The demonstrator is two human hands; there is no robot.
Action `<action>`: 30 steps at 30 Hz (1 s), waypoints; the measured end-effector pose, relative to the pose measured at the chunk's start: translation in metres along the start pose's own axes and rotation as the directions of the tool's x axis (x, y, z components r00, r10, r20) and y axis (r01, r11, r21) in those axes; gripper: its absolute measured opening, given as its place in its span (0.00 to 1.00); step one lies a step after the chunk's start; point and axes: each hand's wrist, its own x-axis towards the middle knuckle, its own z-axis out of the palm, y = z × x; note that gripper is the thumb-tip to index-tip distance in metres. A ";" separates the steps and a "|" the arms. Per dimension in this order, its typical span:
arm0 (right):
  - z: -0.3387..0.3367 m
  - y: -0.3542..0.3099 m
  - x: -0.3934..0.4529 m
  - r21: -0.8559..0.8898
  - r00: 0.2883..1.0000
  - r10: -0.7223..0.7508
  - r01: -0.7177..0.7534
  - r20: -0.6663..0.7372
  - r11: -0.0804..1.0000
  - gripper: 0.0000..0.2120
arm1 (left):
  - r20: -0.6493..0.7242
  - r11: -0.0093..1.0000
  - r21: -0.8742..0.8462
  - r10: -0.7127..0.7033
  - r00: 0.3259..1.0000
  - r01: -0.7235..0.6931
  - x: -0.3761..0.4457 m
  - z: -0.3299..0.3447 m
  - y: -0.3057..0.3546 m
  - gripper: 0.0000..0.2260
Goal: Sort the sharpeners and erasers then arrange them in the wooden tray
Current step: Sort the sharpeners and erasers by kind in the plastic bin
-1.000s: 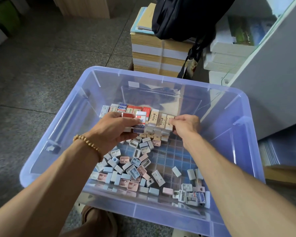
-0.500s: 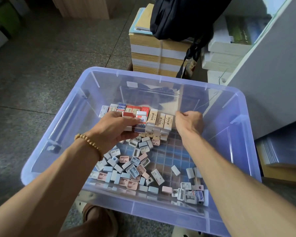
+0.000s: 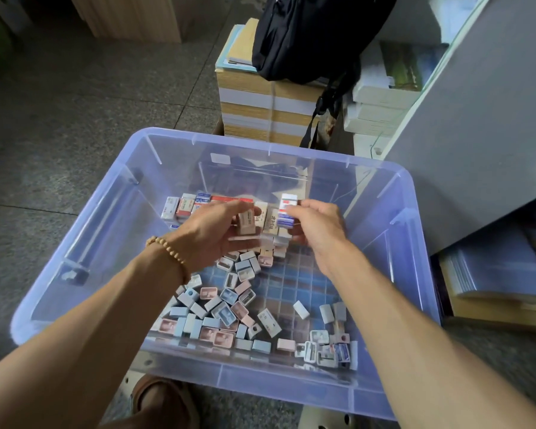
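A clear blue plastic bin holds the items. A row of boxed erasers stands along its far side. My left hand grips a beige eraser just above that row. My right hand pinches a white and blue eraser right beside it. Several small pastel sharpeners lie in a loose heap on the bin floor near me, with another cluster at the near right. No wooden tray is in view.
Behind the bin stands a stack of bound paper with a black bag on top. A grey cabinet rises at the right, with books under it. My sandalled foot is below the bin's near edge.
Both hands have lifted from the eraser row. The left now holds a beige eraser and the right a white and blue one, held close together.
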 end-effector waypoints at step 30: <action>0.008 0.030 0.051 -0.250 0.983 -0.003 -0.044 -0.182 0.967 0.08 | 0.616 -0.339 0.775 0.597 0.515 -0.533 0.064 -0.004 -0.017 0.10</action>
